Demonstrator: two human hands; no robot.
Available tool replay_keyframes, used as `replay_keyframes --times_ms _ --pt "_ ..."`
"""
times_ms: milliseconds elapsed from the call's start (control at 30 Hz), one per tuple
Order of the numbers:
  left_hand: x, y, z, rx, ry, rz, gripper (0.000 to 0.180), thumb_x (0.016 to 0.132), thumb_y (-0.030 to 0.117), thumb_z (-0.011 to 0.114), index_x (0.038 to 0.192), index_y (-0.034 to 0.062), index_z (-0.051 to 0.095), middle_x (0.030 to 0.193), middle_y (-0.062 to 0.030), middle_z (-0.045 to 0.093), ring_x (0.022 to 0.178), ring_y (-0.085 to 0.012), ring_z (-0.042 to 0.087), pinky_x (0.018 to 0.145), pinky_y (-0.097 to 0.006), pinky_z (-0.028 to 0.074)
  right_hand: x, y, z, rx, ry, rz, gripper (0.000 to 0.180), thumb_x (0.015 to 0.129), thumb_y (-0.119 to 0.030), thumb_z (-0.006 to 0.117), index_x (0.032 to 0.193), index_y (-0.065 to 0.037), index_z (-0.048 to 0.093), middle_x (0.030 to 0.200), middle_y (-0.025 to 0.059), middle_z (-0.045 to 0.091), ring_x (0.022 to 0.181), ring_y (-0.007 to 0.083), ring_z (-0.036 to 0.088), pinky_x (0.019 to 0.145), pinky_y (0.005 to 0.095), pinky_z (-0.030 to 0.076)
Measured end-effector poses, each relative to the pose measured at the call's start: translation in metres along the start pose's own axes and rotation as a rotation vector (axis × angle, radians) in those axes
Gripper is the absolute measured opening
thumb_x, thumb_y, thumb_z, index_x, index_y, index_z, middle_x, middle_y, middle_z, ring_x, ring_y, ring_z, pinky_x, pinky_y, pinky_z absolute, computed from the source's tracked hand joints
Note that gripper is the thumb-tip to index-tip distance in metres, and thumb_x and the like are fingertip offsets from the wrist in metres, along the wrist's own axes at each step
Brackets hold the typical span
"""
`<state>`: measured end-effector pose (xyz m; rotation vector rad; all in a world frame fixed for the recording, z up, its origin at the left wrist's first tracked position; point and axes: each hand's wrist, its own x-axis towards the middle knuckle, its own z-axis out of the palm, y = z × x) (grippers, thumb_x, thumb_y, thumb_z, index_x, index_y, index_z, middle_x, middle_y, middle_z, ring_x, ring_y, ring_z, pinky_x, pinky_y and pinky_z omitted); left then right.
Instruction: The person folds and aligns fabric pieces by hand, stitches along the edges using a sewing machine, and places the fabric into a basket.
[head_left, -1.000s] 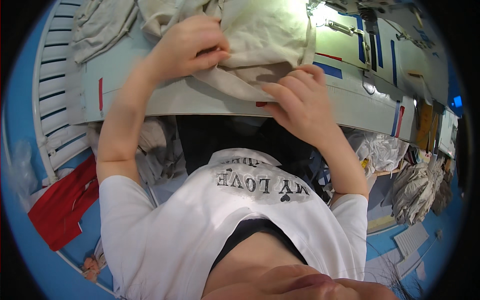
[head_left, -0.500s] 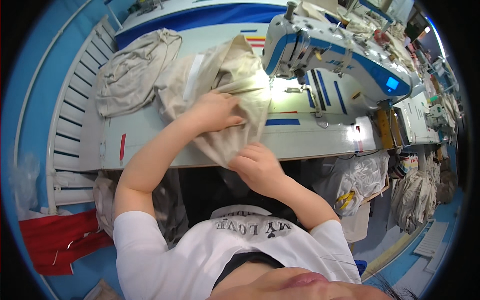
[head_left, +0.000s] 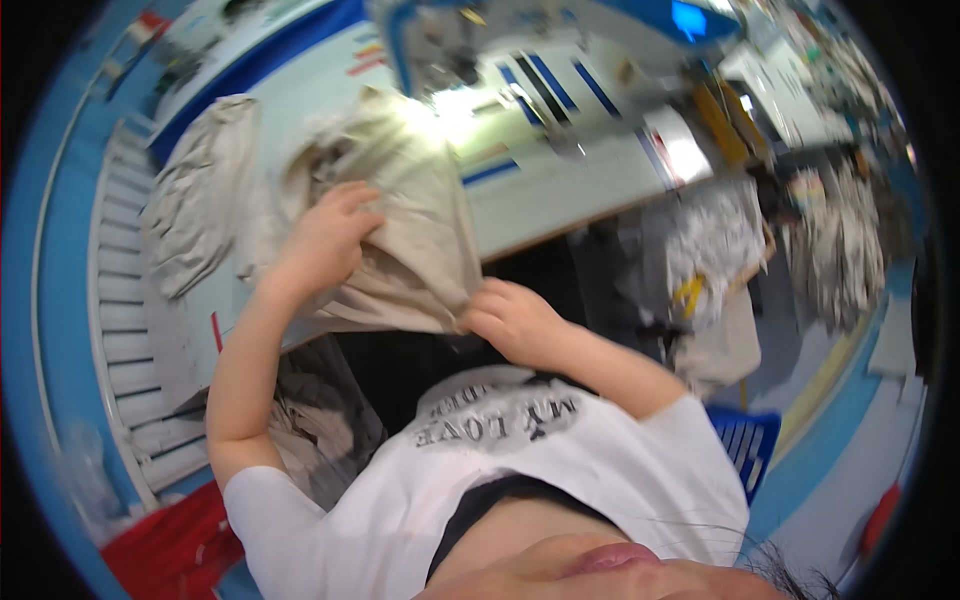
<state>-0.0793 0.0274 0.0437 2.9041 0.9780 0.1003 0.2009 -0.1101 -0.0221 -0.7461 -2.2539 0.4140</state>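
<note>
A beige garment (head_left: 415, 200) lies over the front edge of the sewing table, its near end hanging toward me. My left hand (head_left: 335, 235) rests on its left part with fingers spread, next to a fold that opens upward. At the garment's near right corner, my right hand (head_left: 510, 318) pinches the cloth edge between thumb and fingers. Just beyond the garment stands a white and blue sewing machine (head_left: 560, 20), its lamp glaring on the cloth; the needle area is blurred. What kind of garment it is, I cannot tell.
Another beige cloth pile (head_left: 200, 195) lies at the table's left, beside a white slatted rack (head_left: 125, 330). Blue and black tape strips mark the tabletop (head_left: 570, 170). White cloth (head_left: 710, 240) sits in a bin below right; a red cloth (head_left: 175, 550) is low left.
My view has turned, so the table and machine appear tilted and higher. The garment is spread flatter toward me; my left hand has eased off its grip while my right still pinches the edge.
</note>
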Motion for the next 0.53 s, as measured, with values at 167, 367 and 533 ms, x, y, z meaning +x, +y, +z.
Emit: replay_keyframes --times_ms 167,367,533 --pt "0.052 0.051 0.01 -0.402 0.162 -0.098 0.046 0.087 0.002 0.058 0.133 0.007 0.06 0.146 -0.0127 0.052 0.138 -0.0314 0.045 0.111 -0.044 0.039 -0.011 0.023 0.045 0.063 0.027 0.043 0.02 0.074 -0.01 0.067 0.093 -0.006 0.063 0.097 0.0085 0.066 0.1 0.0304 0.062 0.082 0.0411 0.054" --pt "0.045 0.055 0.057 -0.098 0.159 0.037 0.053 0.091 0.007 0.056 0.143 0.0063 0.051 0.151 -0.0125 0.048 0.141 -0.034 0.042 0.116 -0.043 0.033 -0.153 0.028 0.002 0.074 0.239 0.834 0.012 0.08 -0.009 0.072 0.092 -0.007 0.075 0.093 0.0111 0.074 0.092 0.0279 0.071 0.082 0.0374 0.057" --pt "0.04 0.058 0.063 -0.097 0.17 0.03 0.051 0.092 0.008 0.053 0.143 0.0064 0.052 0.152 -0.014 0.046 0.142 -0.0334 0.041 0.117 -0.043 0.032 -0.365 0.077 -0.038 -0.638 0.827 1.524 0.016 0.088 -0.015 0.069 0.098 -0.002 0.07 0.091 0.0142 0.072 0.078 0.0261 0.07 0.075 0.0363 0.055"
